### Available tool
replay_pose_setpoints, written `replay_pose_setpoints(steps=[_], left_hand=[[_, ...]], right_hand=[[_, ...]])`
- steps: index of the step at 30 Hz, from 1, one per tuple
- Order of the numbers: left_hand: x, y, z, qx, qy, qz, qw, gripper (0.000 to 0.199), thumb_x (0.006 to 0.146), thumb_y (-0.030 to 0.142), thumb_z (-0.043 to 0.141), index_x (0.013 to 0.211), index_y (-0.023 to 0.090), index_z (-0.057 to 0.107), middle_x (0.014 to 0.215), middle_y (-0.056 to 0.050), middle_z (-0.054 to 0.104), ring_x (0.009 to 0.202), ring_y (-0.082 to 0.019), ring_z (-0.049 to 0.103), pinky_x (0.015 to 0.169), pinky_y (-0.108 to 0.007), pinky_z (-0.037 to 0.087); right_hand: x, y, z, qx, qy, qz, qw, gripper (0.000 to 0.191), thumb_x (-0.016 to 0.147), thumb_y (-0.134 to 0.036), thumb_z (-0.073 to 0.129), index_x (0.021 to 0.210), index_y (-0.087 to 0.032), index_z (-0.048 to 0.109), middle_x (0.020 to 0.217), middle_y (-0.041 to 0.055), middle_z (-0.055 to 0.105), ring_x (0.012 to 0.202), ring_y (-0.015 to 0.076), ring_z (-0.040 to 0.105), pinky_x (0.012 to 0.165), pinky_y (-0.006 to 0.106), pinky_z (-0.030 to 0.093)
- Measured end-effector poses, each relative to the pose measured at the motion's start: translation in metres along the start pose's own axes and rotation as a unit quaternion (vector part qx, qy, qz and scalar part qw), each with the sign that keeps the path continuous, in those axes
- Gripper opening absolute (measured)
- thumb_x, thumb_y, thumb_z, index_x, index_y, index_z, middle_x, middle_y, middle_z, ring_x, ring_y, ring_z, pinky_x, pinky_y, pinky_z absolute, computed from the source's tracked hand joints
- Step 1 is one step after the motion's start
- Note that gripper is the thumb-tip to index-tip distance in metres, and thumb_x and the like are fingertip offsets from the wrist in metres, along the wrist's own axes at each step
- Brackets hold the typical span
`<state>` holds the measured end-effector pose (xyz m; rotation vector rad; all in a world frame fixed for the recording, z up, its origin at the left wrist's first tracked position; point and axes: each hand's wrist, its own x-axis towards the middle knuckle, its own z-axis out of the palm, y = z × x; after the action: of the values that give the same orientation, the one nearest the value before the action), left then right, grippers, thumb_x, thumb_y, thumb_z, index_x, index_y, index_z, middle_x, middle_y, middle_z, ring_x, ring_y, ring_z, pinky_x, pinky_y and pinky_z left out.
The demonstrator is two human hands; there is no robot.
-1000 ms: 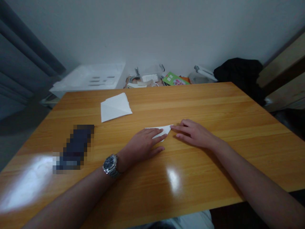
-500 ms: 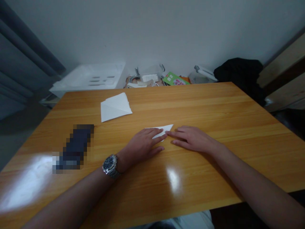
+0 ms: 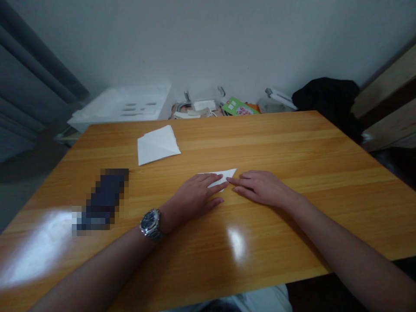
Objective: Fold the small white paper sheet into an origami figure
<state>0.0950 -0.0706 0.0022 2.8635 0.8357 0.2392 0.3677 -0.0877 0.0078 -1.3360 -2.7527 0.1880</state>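
A small folded piece of white paper (image 3: pixel 221 178) lies flat on the wooden table (image 3: pixel 260 147), its pointed corner toward the upper right. My left hand (image 3: pixel 195 195), with a metal watch (image 3: pixel 150 221) on the wrist, rests on the paper's left part with fingers spread, hiding some of it. From the right, my right hand (image 3: pixel 260 187) touches the paper's right edge with the index fingertip, the other fingers apart. Farther back on the left lies a stack of white paper sheets (image 3: pixel 157 145).
A dark, pixelated flat object (image 3: pixel 104 197) lies at the left of the table. Behind the far edge are a white foam box (image 3: pixel 130 102), a green booklet (image 3: pixel 238 107), a clear container (image 3: pixel 279 100) and black cloth (image 3: pixel 326 97).
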Motion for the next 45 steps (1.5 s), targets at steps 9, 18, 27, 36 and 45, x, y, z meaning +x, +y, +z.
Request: replay_pose_setpoints(steps=[9,18,27,36,45], left_hand=[[0.000,-0.001,0.001,-0.005,0.004,-0.001,1.000,0.048,0.103,0.047,0.045,0.145,0.025,0.053,0.152,-0.011,0.050,0.135,-0.028,0.052,0.114,-0.047,0.042],[0.000,-0.002,0.003,-0.003,0.004,-0.003,1.000,0.048,0.103,0.048,0.044,0.145,0.027,0.053,0.153,-0.009,0.050,0.135,-0.026,0.051,0.114,-0.045,0.042],[0.000,0.000,0.001,0.006,0.003,-0.002,1.000,0.048,0.103,0.047,0.045,0.146,0.026,0.052,0.152,-0.010,0.051,0.136,-0.027,0.052,0.114,-0.045,0.043],[-0.001,0.000,0.003,0.011,0.004,-0.010,1.000,0.048,0.104,0.047,0.041,0.146,0.026,0.051,0.152,-0.009,0.051,0.137,-0.026,0.052,0.111,-0.043,0.047],[-0.001,0.000,0.002,0.013,-0.002,-0.012,1.000,0.048,0.105,0.047,0.040,0.145,0.024,0.053,0.152,-0.009,0.051,0.137,-0.026,0.052,0.111,-0.043,0.047]], right_hand=[[-0.005,0.019,0.002,-0.013,0.016,0.091,0.996,0.046,0.107,-0.043,0.034,0.141,-0.028,0.061,0.109,0.0077,0.076,0.100,0.0240,0.069,0.077,0.033,0.050],[-0.008,0.028,-0.002,0.016,0.031,0.111,0.993,0.047,0.108,-0.044,0.032,0.140,-0.028,0.062,0.120,0.0076,0.075,0.104,0.0250,0.070,0.082,0.035,0.052],[-0.005,0.013,-0.003,0.022,0.010,0.023,0.999,0.046,0.107,-0.046,0.034,0.143,-0.030,0.058,0.099,0.0060,0.074,0.091,0.0206,0.068,0.072,0.029,0.046],[-0.004,0.014,-0.001,0.038,0.011,0.027,0.999,0.045,0.107,-0.046,0.034,0.142,-0.030,0.059,0.105,0.0072,0.073,0.097,0.0217,0.067,0.077,0.031,0.048],[-0.005,0.017,0.000,0.027,0.014,0.051,0.998,0.048,0.107,-0.048,0.032,0.145,-0.030,0.056,0.108,0.0070,0.072,0.098,0.0220,0.067,0.077,0.031,0.048]])
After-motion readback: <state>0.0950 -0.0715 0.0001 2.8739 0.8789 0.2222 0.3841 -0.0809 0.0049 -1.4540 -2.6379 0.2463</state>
